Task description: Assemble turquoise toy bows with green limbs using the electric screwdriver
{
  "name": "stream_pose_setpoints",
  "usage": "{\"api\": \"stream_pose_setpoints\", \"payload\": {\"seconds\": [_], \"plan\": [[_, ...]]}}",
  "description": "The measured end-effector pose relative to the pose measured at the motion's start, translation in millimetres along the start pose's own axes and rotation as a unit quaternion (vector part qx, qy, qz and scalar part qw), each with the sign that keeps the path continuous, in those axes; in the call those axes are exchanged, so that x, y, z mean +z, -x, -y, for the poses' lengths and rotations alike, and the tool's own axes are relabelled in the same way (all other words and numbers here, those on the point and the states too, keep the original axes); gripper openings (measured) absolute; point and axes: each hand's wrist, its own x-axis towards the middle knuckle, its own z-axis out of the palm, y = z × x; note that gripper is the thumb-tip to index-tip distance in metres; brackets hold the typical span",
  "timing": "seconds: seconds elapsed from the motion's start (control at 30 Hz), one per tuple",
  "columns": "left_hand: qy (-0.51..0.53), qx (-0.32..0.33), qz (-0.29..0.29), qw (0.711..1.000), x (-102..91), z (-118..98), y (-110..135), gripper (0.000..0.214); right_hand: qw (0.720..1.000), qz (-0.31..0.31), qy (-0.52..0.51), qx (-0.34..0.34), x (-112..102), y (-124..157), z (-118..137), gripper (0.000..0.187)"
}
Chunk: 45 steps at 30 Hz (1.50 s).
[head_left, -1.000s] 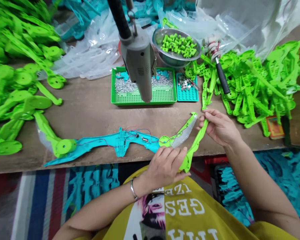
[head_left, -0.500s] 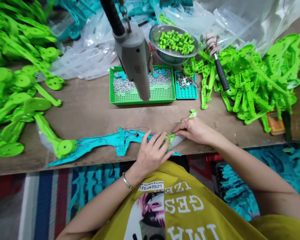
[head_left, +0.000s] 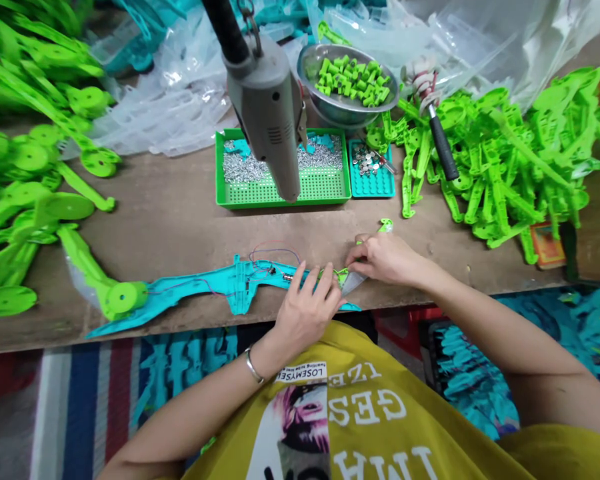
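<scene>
A long turquoise plastic half-shell, shaped like a toy bow (head_left: 185,287), lies along the table's near edge, its inner side up with thin red and blue wires. Over its right end lies my left hand (head_left: 307,300), fingers bent across it and holding it down. A lime-green limb piece (head_left: 386,225) with a clear plastic strip meets that end, mostly covered by my hands. My right hand (head_left: 387,257) has its fingers closed on this limb piece; the exact grip is hidden. Another green limb piece (head_left: 125,298) sits at the shell's left end.
A grey electric screwdriver (head_left: 267,120) hangs over a green tray (head_left: 283,200) of screws. Beside it are a small turquoise tray (head_left: 373,190) of metal bits, a steel bowl (head_left: 345,117) of green pieces and a black-handled hammer (head_left: 443,143). Green parts (head_left: 510,160) are heaped right and left.
My view has shifted slightly, so the left-hand things appear further left. My left hand has slid a little along the shell's right end; my right hand stays at the limb piece.
</scene>
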Motion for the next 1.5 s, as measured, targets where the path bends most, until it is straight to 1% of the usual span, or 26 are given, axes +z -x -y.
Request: {"api": "stream_pose_setpoints", "payload": {"seconds": [0.1, 0.23, 0.27, 0.33, 0.43, 0.5, 0.53, 0.6, 0.67, 0.7, 0.77, 0.83, 0.9, 1.0, 1.07, 1.1, 1.23, 1.33, 1.4, 1.5], "plan": [[0.000, -0.006, -0.009, 1.000, -0.5, -3, 0, 0.035, 1.000, 0.006, -0.015, -0.012, -2, -1, -1, 0.020], [-0.001, -0.019, -0.020, 1.000, -1.0, -6, 0, 0.037, 0.994, 0.009, -0.090, -0.068, -8, 2, -8, 0.023], [0.000, -0.022, -0.021, 1.000, -0.9, -7, 0, 0.037, 0.991, -0.003, -0.111, -0.079, -10, 4, -11, 0.025], [0.004, -0.027, -0.021, 0.999, -0.7, -8, 1, 0.037, 0.983, -0.047, -0.154, -0.086, -16, 13, -16, 0.033], [0.011, -0.030, -0.021, 0.999, -0.7, -10, 1, 0.036, 0.960, -0.142, -0.235, -0.057, -24, 30, -23, 0.044], [0.014, -0.028, -0.021, 0.999, -0.9, -10, 1, 0.036, 0.925, -0.200, -0.321, -0.015, -26, 40, -27, 0.047], [0.015, -0.027, -0.019, 0.999, -0.9, -10, 1, 0.036, 0.899, -0.226, -0.376, 0.009, -25, 43, -29, 0.044], [0.016, -0.026, -0.013, 0.999, -0.3, -10, 1, 0.036, 0.830, -0.269, -0.485, 0.048, -21, 46, -32, 0.031], [0.021, -0.027, -0.011, 0.999, 1.2, -11, 2, 0.036, 0.768, -0.297, -0.562, 0.073, -16, 46, -34, 0.014], [0.025, -0.029, -0.011, 0.999, 2.1, -11, 3, 0.036, 0.745, -0.303, -0.588, 0.082, -14, 45, -35, 0.012], [0.035, -0.032, -0.014, 0.999, 3.7, -10, 3, 0.036, 0.707, -0.308, -0.629, 0.096, -11, 42, -36, 0.015], [0.046, -0.035, -0.013, 0.998, 4.2, -9, 4, 0.036, 0.667, -0.322, -0.663, 0.106, -8, 39, -38, 0.014], [0.065, -0.039, -0.013, 0.997, 3.4, -8, 5, 0.036, 0.619, -0.357, -0.691, 0.109, -3, 33, -42, 0.012], [0.100, -0.041, -0.013, 0.994, 1.1, -7, 5, 0.039, 0.536, -0.414, -0.727, 0.115, 6, 21, -50, 0.013], [0.111, -0.038, -0.013, 0.993, 0.2, -6, 6, 0.044, 0.493, -0.427, -0.746, 0.133, 13, 11, -55, 0.014], [0.113, -0.035, -0.015, 0.993, 0.0, -6, 6, 0.047, 0.481, -0.427, -0.753, 0.142, 16, 7, -57, 0.015], [0.123, -0.023, -0.034, 0.992, -0.4, -4, 5, 0.066, 0.454, -0.430, -0.766, 0.148, 21, -7, -59, 0.017], [0.134, -0.023, -0.064, 0.989, -2.3, -2, 3, 0.068, 0.430, -0.450, -0.768, 0.149, 22, -9, -56, 0.013], [0.140, -0.030, -0.090, 0.986, -4.6, -2, 2, 0.068, 0.430, -0.457, -0.765, 0.145, 25, -8, -53, 0.013], [0.158, -0.050, -0.140, 0.976, -8.5, -6, 2, 0.070, 0.448, -0.454, -0.758, 0.133, 31, -4, -47, 0.018]]}}
